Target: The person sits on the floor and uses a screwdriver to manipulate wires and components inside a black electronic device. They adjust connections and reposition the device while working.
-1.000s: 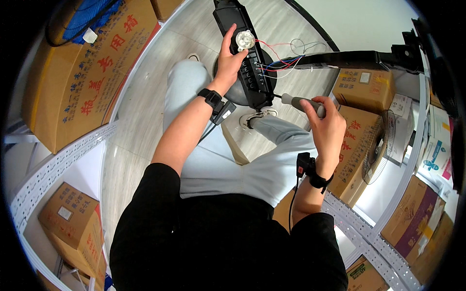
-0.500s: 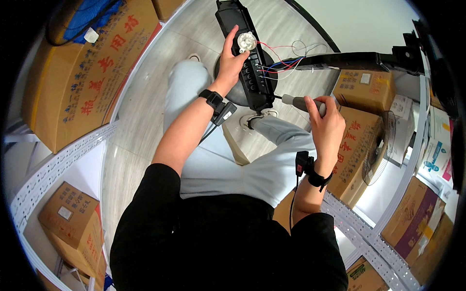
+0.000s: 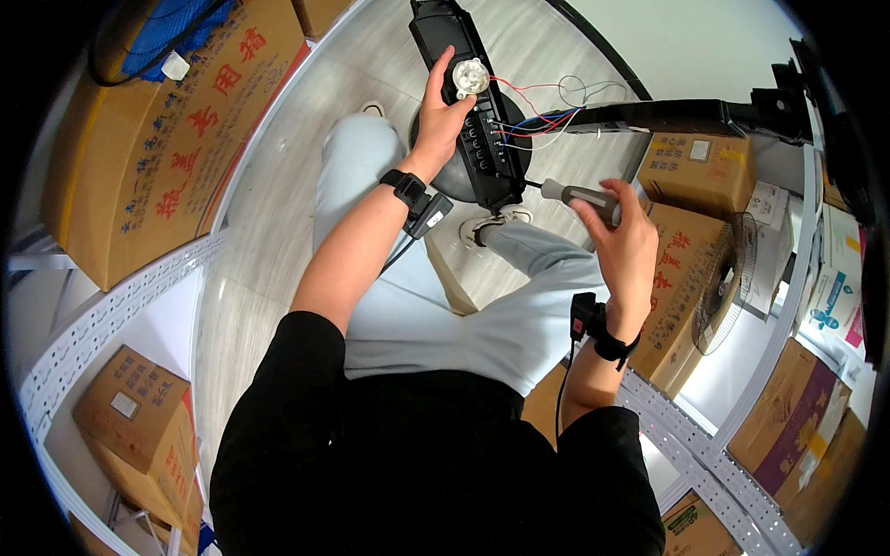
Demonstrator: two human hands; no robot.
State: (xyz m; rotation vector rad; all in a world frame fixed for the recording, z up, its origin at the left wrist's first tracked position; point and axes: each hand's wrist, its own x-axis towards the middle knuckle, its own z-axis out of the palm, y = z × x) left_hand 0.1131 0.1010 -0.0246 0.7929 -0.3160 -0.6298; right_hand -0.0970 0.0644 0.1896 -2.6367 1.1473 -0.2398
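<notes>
A long black plastic housing (image 3: 450, 32) with a row of push buttons lies tilted over a round dark base (image 3: 452, 176). My left hand (image 3: 443, 120) grips it by its side, thumb and index finger around a whitish round part (image 3: 471, 78) on its face. Red, blue and white wires (image 3: 542, 122) run from the housing toward a black pole (image 3: 667, 116). In my right hand (image 3: 623, 227) is a grey-handled screwdriver (image 3: 579, 196), held by the fingertips. Its shaft points at the housing's lower right edge; whether the tip sits in a screw is too small to tell.
Cardboard boxes stand on shelves at left (image 3: 167, 148) and right (image 3: 686, 278). A round wire fan grille (image 3: 725, 283) leans by the right boxes. White perforated shelf rails (image 3: 102, 324) border both sides. My legs flank the base on the wood-look floor (image 3: 269, 232).
My right fingers have shifted on the screwdriver handle and the wrist has turned slightly. The screwdriver has moved a little rightward. My left hand and the housing stay nearly in place.
</notes>
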